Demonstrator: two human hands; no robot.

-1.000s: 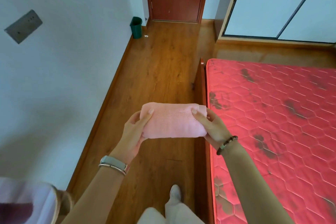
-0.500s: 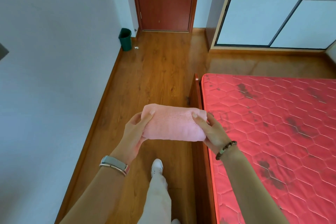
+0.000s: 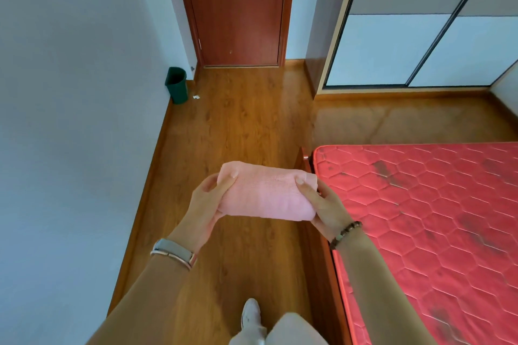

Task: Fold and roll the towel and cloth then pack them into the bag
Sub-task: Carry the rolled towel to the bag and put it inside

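On the far left is a plain pale wall [image 3: 70, 120]. A small dark green bin [image 3: 177, 84] stands on the floor against that wall, near the corner. Just beside the bin, a tiny white scrap [image 3: 196, 97] lies on the wood floor [image 3: 238, 131]. Behind it is a shut brown door [image 3: 238, 8].

Lower down, the left hand [image 3: 206, 203] comes up from the bottom. It has a grey band [image 3: 173, 252] on the wrist. This hand is closed around the left end of the pink towel [image 3: 266, 193], with the thumb on top and the fingers under it.

The pink towel is rolled up into a fat, short log. It is up in the air, over the floor, held flat between the two hands — it touches nothing else.

The right hand [image 3: 326, 206] grips the right end of the roll the same way, thumb on top. It has a bead bracelet [image 3: 345, 234] on the wrist.

Below the hands, a white shoe [image 3: 250, 314] and a light trouser leg [image 3: 291, 330] show on the floor.

To the right is a red mattress [image 3: 434, 218] with a six-sided stitch pattern and some dark stains. It sits in a brown wood frame [image 3: 322, 260]. Past it, at the back, is a big wardrobe [image 3: 420, 36] with sliding doors — pale panels and dark lines.
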